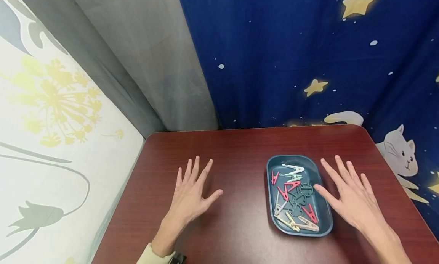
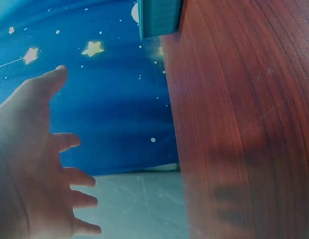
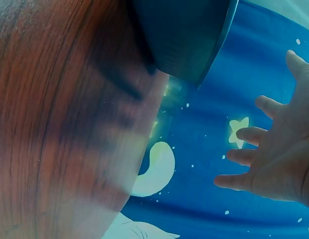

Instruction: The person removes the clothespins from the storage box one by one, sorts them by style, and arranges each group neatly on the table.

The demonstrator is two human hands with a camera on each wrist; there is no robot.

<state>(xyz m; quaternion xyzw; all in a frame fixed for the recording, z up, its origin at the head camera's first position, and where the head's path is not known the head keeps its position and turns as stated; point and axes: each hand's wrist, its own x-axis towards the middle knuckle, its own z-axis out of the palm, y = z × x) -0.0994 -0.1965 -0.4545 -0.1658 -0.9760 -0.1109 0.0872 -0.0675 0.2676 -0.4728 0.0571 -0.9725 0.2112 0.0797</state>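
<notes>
My left hand (image 1: 190, 197) hovers over the left half of the table with its fingers spread and nothing in them. To the right, my right hand (image 1: 354, 197) is spread beside a dark blue-grey tray (image 1: 327, 218), its thumb reaching over the tray's right rim. Inside lie several clothespins: a white clothespin (image 1: 294, 168) at the far end, a red clothespin (image 1: 310, 213) near the right wall and beige clothespins (image 1: 308, 224) at the near end. Dark green ring-like pieces (image 1: 306, 189) lie among them. Both wrist views show the palms holding nothing.
The reddish-brown wooden table (image 1: 236, 161) has rounded far corners. Behind it hang a blue star-patterned curtain (image 1: 267, 65) and a grey curtain (image 1: 147, 58). A white patterned surface (image 1: 51, 172) borders the table's left side.
</notes>
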